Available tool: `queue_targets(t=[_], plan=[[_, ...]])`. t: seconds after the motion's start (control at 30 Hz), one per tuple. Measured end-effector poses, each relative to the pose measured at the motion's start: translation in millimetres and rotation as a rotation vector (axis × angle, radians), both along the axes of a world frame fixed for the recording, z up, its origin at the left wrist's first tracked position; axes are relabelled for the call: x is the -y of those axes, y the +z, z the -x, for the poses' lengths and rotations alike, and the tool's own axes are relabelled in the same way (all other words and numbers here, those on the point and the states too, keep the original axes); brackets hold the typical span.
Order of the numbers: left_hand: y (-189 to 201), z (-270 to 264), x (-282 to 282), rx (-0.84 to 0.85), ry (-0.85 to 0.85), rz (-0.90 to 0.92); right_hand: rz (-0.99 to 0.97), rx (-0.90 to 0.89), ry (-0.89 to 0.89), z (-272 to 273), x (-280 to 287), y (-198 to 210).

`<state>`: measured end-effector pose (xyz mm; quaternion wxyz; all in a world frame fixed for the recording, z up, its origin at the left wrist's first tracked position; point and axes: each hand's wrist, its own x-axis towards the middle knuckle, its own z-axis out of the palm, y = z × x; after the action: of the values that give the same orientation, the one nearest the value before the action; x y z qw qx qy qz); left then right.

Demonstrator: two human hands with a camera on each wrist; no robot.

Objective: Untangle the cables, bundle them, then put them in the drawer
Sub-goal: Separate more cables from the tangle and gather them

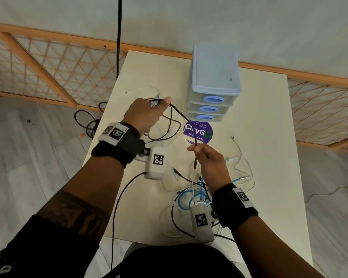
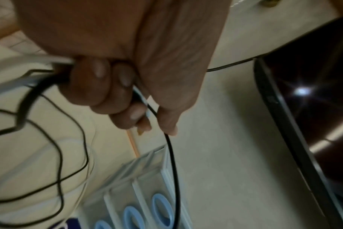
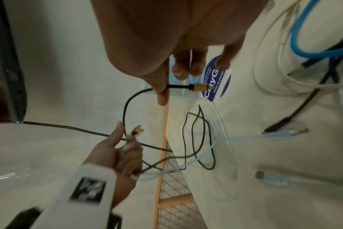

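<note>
My left hand is raised over the table, its fingers curled round loops of a thin black cable together with a pale cable. The same black cable runs taut to my right hand, which pinches it just behind its gold plug. A tangle of blue, white and black cables lies on the table under my right wrist. The small drawer unit, with three drawers all closed, stands at the table's far side.
A round purple sticker lies in front of the drawers. A white cable snakes across the right of the cream table. More black cable lies on the floor at the left. A wooden lattice panel runs behind the table.
</note>
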<state>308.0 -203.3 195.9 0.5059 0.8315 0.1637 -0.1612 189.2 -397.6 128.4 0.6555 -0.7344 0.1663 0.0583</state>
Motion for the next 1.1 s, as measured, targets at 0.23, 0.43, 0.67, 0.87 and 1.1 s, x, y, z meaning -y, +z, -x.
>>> queue_targets(t=[0.23, 0.43, 0.67, 0.87, 1.1], plan=[[31.5, 2.3, -20.0, -0.010, -0.035, 0.035, -0.288, -0.317, -0.390, -33.7, 16.7, -25.1], [46.0, -3.2, -19.8, 0.115, -0.005, 0.427, -0.226, -0.263, -0.145, -74.6, -3.5, -10.3], [29.5, 1.5, -4.8, 0.150, 0.039, 0.620, 0.182, -0.225, 0.014, -108.3, -24.0, 7.3], [15.5, 11.4, 3.9, 0.165, 0.037, 0.683, 0.159, -0.135, 0.052, -62.2, -33.5, 6.8], [5.5, 20.7, 11.8, 0.127, 0.006, 0.711, -0.587, -0.338, 0.506, -68.7, -35.9, 29.3]])
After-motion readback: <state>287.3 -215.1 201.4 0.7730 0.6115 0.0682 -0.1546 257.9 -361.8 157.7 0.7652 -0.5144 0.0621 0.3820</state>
